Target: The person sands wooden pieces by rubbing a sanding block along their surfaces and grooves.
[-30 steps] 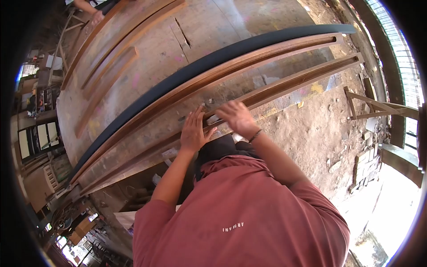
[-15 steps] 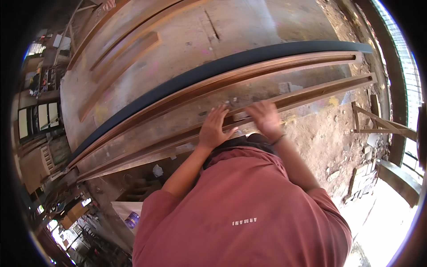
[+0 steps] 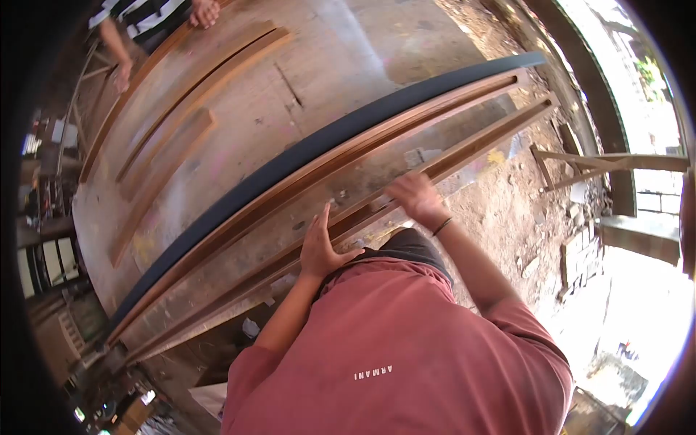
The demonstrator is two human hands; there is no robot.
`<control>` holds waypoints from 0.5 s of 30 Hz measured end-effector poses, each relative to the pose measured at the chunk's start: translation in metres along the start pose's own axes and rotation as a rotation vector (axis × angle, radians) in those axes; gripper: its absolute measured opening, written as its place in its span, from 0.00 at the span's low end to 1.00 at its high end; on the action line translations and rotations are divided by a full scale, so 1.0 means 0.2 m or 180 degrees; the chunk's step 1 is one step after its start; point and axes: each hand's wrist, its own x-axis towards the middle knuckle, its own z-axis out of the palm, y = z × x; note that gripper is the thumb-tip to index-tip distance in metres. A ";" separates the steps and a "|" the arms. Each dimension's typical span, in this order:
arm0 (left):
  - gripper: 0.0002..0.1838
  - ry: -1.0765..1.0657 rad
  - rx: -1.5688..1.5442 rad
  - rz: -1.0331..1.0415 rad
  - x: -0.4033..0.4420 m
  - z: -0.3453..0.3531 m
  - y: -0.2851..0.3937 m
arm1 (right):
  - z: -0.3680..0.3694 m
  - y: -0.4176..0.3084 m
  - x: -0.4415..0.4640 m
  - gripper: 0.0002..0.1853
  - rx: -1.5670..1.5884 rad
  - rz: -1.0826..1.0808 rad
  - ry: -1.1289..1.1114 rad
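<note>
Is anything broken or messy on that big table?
A little. Past the long dark bar, the tabletop has a dark slit that looks like a crack, though I can't tell how deep. It is also stained, with small bits scattered just beyond the left hand.

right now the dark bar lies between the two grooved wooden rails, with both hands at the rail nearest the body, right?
Not quite: the dark bar lies beyond both rails, alongside the farther rail, as the head view shows. The left hand and right hand are indeed at the nearer rail.
</note>
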 end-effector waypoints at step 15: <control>0.57 -0.0478 0.1127 0.0036 -0.01 0.03 0.00 | -0.49 0.81 -0.13 0.18 -0.0174 0.0981 -0.1045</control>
